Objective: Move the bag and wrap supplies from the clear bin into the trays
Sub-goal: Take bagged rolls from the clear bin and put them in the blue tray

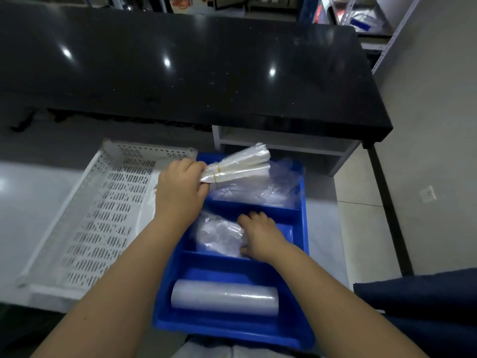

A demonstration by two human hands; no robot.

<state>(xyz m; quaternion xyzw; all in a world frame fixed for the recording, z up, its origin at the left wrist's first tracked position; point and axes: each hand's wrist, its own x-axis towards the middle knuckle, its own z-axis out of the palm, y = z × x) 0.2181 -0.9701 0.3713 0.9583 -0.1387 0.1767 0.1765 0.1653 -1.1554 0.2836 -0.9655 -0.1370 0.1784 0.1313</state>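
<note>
A blue tray (302,228) with three compartments lies in front of me. My left hand (178,187) grips a white bundle of bags (237,164) tied with a rubber band, held over the tray's far compartment, where loose clear bags (258,192) lie. My right hand (260,236) rests palm-down in the middle compartment, pressing on a crumpled clear plastic bag (219,233). A roll of clear wrap (224,297) lies across the near compartment. No clear bin shows.
A white perforated tray (98,215) stands left of the blue tray on a pale surface. A black glossy countertop (180,68) spans the back, with a white shelf frame (284,146) under it. Dark blue fabric (418,293) sits at the right.
</note>
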